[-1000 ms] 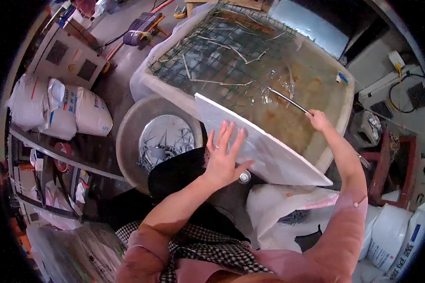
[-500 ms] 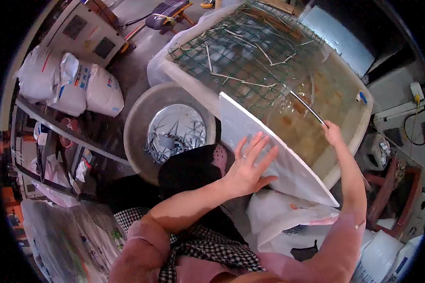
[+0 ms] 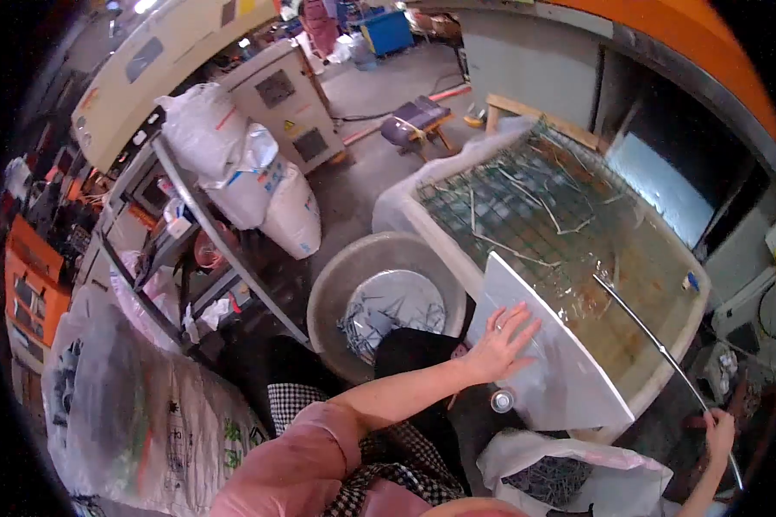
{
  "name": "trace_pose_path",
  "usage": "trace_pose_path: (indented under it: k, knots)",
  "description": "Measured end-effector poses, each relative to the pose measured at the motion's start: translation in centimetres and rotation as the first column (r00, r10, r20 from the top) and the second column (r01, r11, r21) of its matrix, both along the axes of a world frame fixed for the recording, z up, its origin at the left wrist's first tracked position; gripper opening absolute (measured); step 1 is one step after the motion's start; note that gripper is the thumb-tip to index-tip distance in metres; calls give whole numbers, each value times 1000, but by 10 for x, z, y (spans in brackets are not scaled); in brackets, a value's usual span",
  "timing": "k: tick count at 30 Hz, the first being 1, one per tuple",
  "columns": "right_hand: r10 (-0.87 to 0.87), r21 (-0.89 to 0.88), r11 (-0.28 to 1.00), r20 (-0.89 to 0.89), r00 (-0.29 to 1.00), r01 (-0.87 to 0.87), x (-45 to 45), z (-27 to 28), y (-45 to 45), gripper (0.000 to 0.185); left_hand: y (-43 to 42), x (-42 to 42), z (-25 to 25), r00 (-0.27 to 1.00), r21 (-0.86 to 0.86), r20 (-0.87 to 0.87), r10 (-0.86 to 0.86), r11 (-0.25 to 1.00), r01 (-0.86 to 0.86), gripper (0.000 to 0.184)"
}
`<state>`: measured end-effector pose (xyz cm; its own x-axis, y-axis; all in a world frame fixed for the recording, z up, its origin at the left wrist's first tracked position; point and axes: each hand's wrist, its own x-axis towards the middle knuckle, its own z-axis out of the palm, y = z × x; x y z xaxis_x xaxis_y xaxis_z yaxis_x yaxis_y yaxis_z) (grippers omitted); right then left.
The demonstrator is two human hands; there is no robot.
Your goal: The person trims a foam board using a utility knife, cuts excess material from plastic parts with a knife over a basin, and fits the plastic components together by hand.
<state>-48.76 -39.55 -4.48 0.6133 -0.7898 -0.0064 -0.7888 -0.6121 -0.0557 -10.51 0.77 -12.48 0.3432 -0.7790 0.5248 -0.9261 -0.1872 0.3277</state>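
Note:
My left hand (image 3: 502,345) lies against a white board (image 3: 569,379), fingers spread, a ring on one of them. The board leans on the near wall of a water-filled tub (image 3: 466,274). Low on the right, my right hand (image 3: 719,429) is wrapped round a long metal rod (image 3: 655,340). The rod slants over the tub's near right rim, its far end over or at the water; I cannot tell whether it touches. Green netting (image 3: 500,207) with pale strips on it covers the far part of the tub.
A round basin (image 3: 328,323) with grey plastic pieces stands left of the board. Below the board is an open white sack (image 3: 612,457) of dark pieces. Full white sacks (image 3: 289,211), a metal rail (image 3: 207,224) and a low stool (image 3: 416,121) lie beyond.
My right hand has drawn back toward the lower right, and much more of the rod shows. My left hand stays on the board. The view has shifted, showing more of the room.

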Motion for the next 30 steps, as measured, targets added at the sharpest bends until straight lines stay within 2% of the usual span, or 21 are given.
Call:
trace_pose_path:
  k: [1, 3, 4, 6, 10, 12, 14, 16, 18, 20, 21, 22, 24, 25, 26, 27, 28, 29, 30]
  knots:
    - [13, -5, 1000, 19, 1000, -13, 0, 1, 3, 29, 3, 1, 6, 1000, -5, 19, 13, 1000, -13, 73]
    - [-98, 90, 992, 63, 993, 92, 4, 5, 22, 30, 13, 3, 12, 999, 0, 39, 29, 1000, -29, 70]
    - [-5, 74, 997, 205, 979, -11, -7, -32, 1, 31, 17, 6, 15, 997, -8, 58, 41, 999, -41, 70]
    - [87, 166, 981, 101, 991, -103, 21, -57, -6, 31, 24, 9, 13, 989, -20, 133, 72, 997, -70, 69]
    - [205, 181, 958, 117, 972, -224, 88, -132, -1, 31, 55, 13, 24, 975, 24, 168, 147, 988, -153, 68]
    - [146, 216, 965, 42, 988, -151, 119, -183, -1, 24, 73, 34, 39, 960, 4, 187, 207, 977, -211, 69]
    - [100, 361, 931, -90, 991, -61, 142, -195, 20, 29, 100, 44, 46, 926, 2, 176, 333, 941, -338, 70]
    - [171, 425, 900, -141, 975, -96, 147, -257, -11, 39, 136, 54, 42, 881, -15, 113, 460, 887, -462, 66]
    - [195, 402, 914, -330, 924, -49, 145, -226, 3, 52, 178, 56, 29, 787, 45, 77, 613, 786, -616, 64]
    - [235, 419, 903, -310, 921, -89, 153, -209, -27, 56, 222, 52, -2, 664, 195, 77, 744, 642, -742, 60]
    - [261, 422, 898, -291, 920, -121, 162, -204, -47, 61, 242, 45, -23, 619, 356, 88, 781, 555, -752, 60]
    - [259, 367, 913, -188, 947, -177, 173, -188, -49, 60, 260, 37, -42, 574, 502, 112, 811, 453, -737, 61]
    - [283, 231, 932, 16, 959, -279, 196, -156, -52, 59, 279, 11, -71, 549, 837, 88, 831, 238, -493, 53]
    - [241, 167, 953, 85, 967, -252, 216, -70, 14, 51, 290, -2, -91, 615, 906, 28, 788, 240, -349, 48]
    - [272, -17, 962, 191, 943, -274, 231, -23, 62, 49, 302, -15, -119, 667, 953, -47, 744, 233, -192, 44]
    - [299, -74, 954, 251, 921, -289, 250, 19, 104, 48, 315, -23, -184, 726, 993, -109, 679, 109, 47, 43]
    - [445, -207, 894, 311, 840, -397, 268, 38, 133, 50, 316, -19, -229, 768, 967, -177, 615, -37, 252, 42]
    - [615, -328, 786, 332, 715, -523, 286, 51, 161, 50, 309, -31, -211, 732, 950, -278, 622, 67, 305, 45]
    - [702, -304, 711, 351, 620, -634, 300, 71, 201, 48, 301, -44, -191, 688, 919, -380, 619, 167, 358, 48]
